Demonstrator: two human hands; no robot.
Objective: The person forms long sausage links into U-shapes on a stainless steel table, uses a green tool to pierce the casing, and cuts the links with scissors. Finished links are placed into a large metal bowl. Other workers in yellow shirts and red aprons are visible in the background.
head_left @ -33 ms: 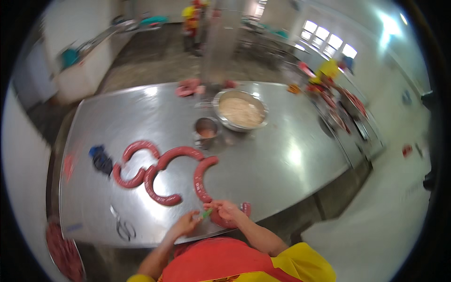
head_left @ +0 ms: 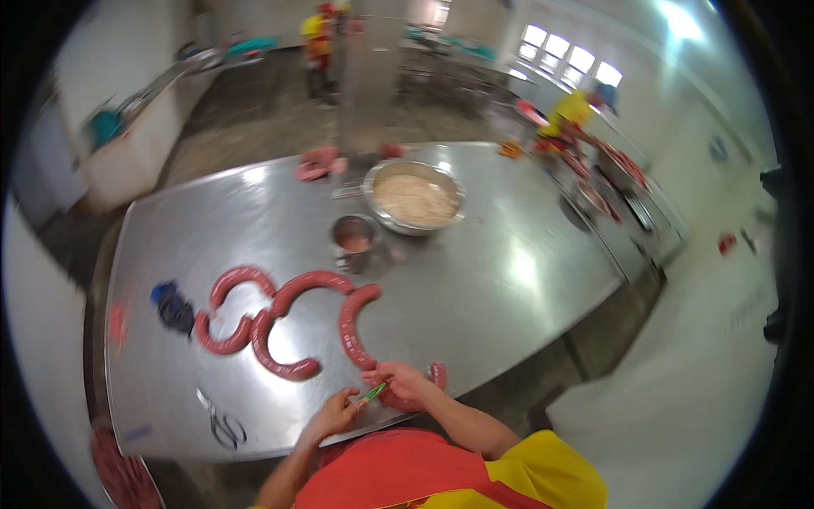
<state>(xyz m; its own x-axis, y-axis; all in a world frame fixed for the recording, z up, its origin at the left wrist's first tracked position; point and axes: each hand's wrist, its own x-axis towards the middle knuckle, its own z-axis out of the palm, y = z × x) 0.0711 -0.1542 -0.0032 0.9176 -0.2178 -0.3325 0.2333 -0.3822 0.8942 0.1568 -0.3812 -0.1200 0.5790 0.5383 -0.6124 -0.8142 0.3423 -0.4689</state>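
At the table's near edge, my left hand (head_left: 335, 413) is closed, its fingertips at one end of a thin green strip (head_left: 375, 392) too small to identify surely. My right hand (head_left: 400, 382) pinches the lower end of a curved red sausage (head_left: 349, 327), where the strip's other end reaches. Another thick sausage (head_left: 437, 375) lies partly hidden under my right hand and wrist. Left of these, several filled sausages (head_left: 284, 369) curve across the metal table (head_left: 509, 314) in a linked chain. Scissors (head_left: 225, 427) with dark handles lie left of my left hand.
Beyond the sausages stand a metal jug (head_left: 353, 237) and a wide bowl of pale mixture (head_left: 415, 199). A dark blue bundle (head_left: 174, 307) lies at the left. Pink meat (head_left: 318, 163) rests at the far edge. A co-worker (head_left: 570, 114) bends over trays at the far right.
The whole view has shifted slightly, so the table sits further left. More of the green strip shows between my hands. The sausages on the table stay in place.
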